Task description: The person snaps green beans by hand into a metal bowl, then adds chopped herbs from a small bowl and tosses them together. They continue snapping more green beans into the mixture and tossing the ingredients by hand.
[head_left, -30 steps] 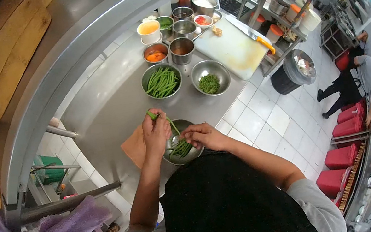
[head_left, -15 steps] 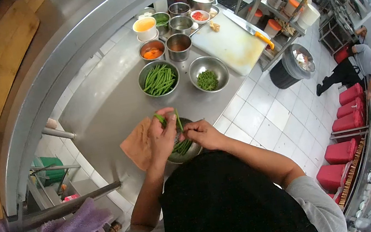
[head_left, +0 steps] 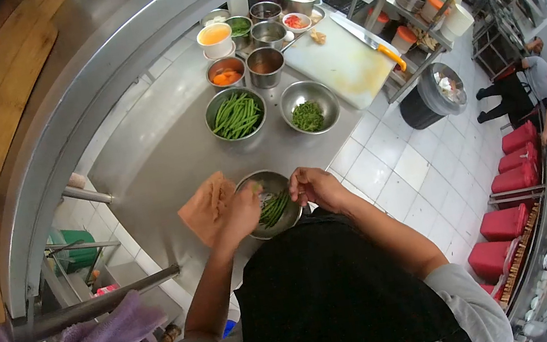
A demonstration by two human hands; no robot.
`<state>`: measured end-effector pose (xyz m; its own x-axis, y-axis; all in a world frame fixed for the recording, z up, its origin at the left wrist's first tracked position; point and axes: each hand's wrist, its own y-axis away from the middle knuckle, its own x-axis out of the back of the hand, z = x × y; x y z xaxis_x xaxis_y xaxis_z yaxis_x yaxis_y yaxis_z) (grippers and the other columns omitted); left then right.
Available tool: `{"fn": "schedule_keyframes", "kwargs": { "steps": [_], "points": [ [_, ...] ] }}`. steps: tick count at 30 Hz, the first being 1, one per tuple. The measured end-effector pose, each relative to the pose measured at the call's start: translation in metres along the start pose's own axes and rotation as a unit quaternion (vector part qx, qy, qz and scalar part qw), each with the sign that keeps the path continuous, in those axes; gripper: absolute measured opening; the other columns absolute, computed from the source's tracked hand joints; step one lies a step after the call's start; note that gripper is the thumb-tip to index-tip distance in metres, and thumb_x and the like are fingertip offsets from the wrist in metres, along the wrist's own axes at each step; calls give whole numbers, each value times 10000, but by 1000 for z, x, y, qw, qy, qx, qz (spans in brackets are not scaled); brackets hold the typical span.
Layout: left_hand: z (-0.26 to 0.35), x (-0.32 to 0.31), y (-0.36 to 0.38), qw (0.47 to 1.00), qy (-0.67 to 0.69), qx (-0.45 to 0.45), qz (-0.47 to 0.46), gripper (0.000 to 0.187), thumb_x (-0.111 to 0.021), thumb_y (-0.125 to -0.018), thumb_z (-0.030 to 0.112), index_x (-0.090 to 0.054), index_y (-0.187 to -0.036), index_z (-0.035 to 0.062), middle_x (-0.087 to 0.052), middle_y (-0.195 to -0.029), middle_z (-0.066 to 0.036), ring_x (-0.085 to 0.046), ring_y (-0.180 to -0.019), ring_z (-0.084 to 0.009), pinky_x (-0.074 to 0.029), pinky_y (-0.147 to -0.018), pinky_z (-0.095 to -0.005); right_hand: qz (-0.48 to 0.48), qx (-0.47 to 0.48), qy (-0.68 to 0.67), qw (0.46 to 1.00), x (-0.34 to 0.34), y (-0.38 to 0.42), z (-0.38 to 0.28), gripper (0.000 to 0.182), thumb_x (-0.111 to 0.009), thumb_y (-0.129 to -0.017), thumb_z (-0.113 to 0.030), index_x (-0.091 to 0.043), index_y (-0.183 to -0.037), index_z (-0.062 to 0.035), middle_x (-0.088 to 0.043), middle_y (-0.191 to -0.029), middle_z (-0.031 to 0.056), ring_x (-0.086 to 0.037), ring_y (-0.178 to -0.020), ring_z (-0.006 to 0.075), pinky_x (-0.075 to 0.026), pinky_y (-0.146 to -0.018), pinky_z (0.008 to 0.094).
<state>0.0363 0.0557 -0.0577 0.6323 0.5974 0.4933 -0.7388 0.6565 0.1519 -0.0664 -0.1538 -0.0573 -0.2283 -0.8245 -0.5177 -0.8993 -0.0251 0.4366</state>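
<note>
Close to my body, a steel bowl (head_left: 265,174) holds cut or whole green beans (head_left: 274,210). My left hand (head_left: 243,208) is at the bowl's left rim, fingers curled, with a bit of green bean showing at the fingertips. Across the bowl, my right hand (head_left: 315,186) hovers by the right rim with its fingers pinched together; whatever is between them is too small to make out. A second bowl full of long green beans (head_left: 236,116) stands farther off. To its right, another steel bowl (head_left: 326,98) contains small green pieces (head_left: 307,117).
An orange-brown cloth (head_left: 204,207) lies left of the near bowl. Behind are metal pots (head_left: 267,75), a white tub (head_left: 216,45) and a cutting board (head_left: 335,64) with a yellow-handled knife (head_left: 388,56). A bin (head_left: 423,106) stands right of the table. A co-worker (head_left: 538,82) bends at the far right.
My hands have moved apart and lower, the right one shifting rightward. The green bean that stood up between them no longer shows there. The co-worker's arm now reaches down.
</note>
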Motion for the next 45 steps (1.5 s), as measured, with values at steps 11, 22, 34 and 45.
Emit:
{"fn": "schedule_keyframes", "kwargs": {
  "steps": [11,22,34,45],
  "points": [
    [-6,-9,1,944,-304,2,-129,160,-602,-808,94,-692,-854,-30,-683,-820,-244,-684,-796,-409,-540,-709,-493,-50,-15,236,970,-2,17,9,150,-476,-949,-129,-568,-999,-22,-642,-892,69,-640,-761,158,-517,-620,280],
    [24,40,25,987,-56,-16,-153,239,-668,-873,190,-606,-869,-42,-607,-722,-201,-623,-703,-298,-461,-659,-421,-65,48,156,984,-14,1,-4,164,-453,-940,-79,-576,-1029,-16,-617,-871,52,-614,-719,136,-508,-596,257],
    [31,44,24,965,-102,-86,-228,204,-631,-886,191,-593,-909,-8,-621,-775,-186,-619,-716,-278,-465,-677,-401,-92,56,261,959,-28,-12,-2,137,-632,-918,-132,-609,-1005,-29,-619,-813,28,-601,-671,118,-493,-569,271],
    [29,47,21,971,-76,-55,-222,215,-609,-913,196,-611,-960,-14,-638,-778,-150,-627,-742,-240,-471,-699,-388,-128,283,632,710,-41,-2,-13,137,-582,-794,-121,-614,-846,2,-613,-823,212,-597,-795,428,-496,-739,493]
  ]
}}
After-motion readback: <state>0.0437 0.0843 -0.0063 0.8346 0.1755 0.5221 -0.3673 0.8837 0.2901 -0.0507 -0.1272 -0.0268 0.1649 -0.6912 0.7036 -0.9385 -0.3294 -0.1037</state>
